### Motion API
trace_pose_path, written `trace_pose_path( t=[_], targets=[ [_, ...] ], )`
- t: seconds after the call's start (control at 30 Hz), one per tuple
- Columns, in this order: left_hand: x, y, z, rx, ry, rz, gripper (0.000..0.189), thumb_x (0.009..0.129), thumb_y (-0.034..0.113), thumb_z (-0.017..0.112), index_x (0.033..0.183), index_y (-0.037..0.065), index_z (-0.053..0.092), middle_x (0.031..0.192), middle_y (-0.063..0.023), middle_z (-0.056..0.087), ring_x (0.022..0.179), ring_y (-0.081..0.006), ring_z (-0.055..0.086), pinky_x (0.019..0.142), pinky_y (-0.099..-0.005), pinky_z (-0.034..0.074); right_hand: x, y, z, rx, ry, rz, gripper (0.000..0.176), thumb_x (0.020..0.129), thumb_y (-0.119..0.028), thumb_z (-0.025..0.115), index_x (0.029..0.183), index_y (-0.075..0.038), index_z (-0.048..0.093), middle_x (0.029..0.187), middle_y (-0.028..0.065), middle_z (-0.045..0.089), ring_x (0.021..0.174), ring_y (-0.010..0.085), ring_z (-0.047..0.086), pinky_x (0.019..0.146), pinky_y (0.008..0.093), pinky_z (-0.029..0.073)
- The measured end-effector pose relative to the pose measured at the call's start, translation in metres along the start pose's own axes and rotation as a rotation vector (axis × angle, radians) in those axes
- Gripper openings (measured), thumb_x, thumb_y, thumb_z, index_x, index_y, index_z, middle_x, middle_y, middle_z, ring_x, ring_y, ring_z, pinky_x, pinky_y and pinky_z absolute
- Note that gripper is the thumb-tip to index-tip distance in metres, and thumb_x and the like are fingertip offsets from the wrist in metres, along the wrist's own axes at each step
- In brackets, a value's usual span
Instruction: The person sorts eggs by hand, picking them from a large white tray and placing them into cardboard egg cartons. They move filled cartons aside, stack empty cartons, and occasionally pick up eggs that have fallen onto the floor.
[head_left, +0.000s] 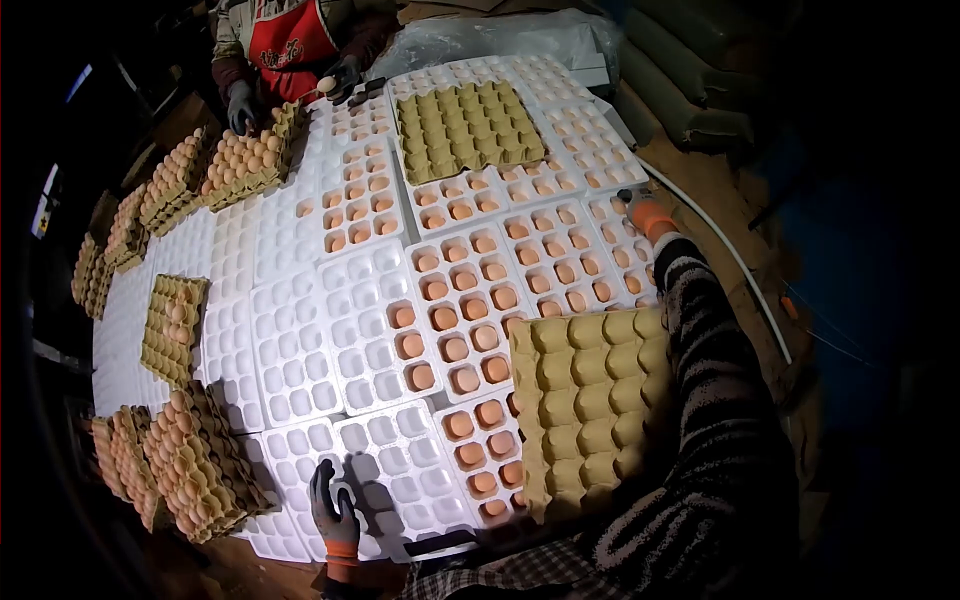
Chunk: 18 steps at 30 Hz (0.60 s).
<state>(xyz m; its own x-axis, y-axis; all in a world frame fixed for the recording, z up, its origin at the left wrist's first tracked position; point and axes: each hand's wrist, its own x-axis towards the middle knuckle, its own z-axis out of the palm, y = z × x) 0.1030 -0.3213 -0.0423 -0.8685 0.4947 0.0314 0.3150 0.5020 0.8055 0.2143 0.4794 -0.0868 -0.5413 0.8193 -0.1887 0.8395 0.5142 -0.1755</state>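
Observation:
My left hand [336, 515], in a grey glove with an orange cuff, hovers over the empty white foam trays [395, 470] at the near edge. Its fingers are apart and nothing shows between them. My right hand [648, 213], gloved the same way, reaches to the far right edge of a foam tray filled with brown eggs [620, 257]. Its fingers are curled down at the tray's corner; what they grip, if anything, is hidden. Beside my right forearm, an empty pulp egg tray [590, 400] lies over filled foam cells.
Another pulp tray [468, 130] rests on eggs at the back. Stacked pulp trays of eggs [195, 465] stand on the left. Across the table, a person in a red apron [290, 45] holds an egg [326, 85]. A white hose [730, 255] runs along the right; sacks [690, 90] lie behind.

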Motion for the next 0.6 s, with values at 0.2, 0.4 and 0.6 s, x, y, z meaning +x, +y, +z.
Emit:
trace_pose_path(
  t=[0.2,0.4,0.6],
  targets=[
    [-0.027,-0.025,0.016,0.494,-0.032,0.124,0.06,0.084,0.006,0.053,0.144,0.004,0.053,0.148,-0.0208,0.049,0.14,-0.0438,0.04,0.117,-0.0536,0.03,-0.027,-0.008,0.011,-0.082,0.117,0.017,0.035,0.101,-0.019,0.046,0.124,-0.006,0.068,0.133,0.0195,0.063,0.119,0.0377,0.062,0.1,0.0448,0.051],
    [-0.026,-0.018,0.022,0.541,0.011,0.15,0.058,0.083,0.006,0.052,0.14,0.004,0.056,0.145,-0.0205,0.052,0.138,-0.0449,0.041,0.115,-0.0556,0.032,-0.002,0.018,0.035,-0.31,0.176,-0.216,0.037,0.102,-0.02,0.044,0.129,-0.007,0.066,0.139,0.0192,0.06,0.125,0.0377,0.059,0.105,0.0463,0.048],
    [-0.027,-0.027,0.019,0.523,0.005,0.15,0.061,0.08,0.005,0.056,0.141,0.004,0.055,0.146,-0.0193,0.05,0.139,-0.0433,0.04,0.117,-0.0544,0.029,0.019,0.027,-0.034,0.221,0.17,0.155,0.049,0.097,-0.016,0.044,0.144,-0.019,0.056,0.142,0.021,0.057,0.131,0.0398,0.053,0.107,0.0445,0.046]
  ],
)
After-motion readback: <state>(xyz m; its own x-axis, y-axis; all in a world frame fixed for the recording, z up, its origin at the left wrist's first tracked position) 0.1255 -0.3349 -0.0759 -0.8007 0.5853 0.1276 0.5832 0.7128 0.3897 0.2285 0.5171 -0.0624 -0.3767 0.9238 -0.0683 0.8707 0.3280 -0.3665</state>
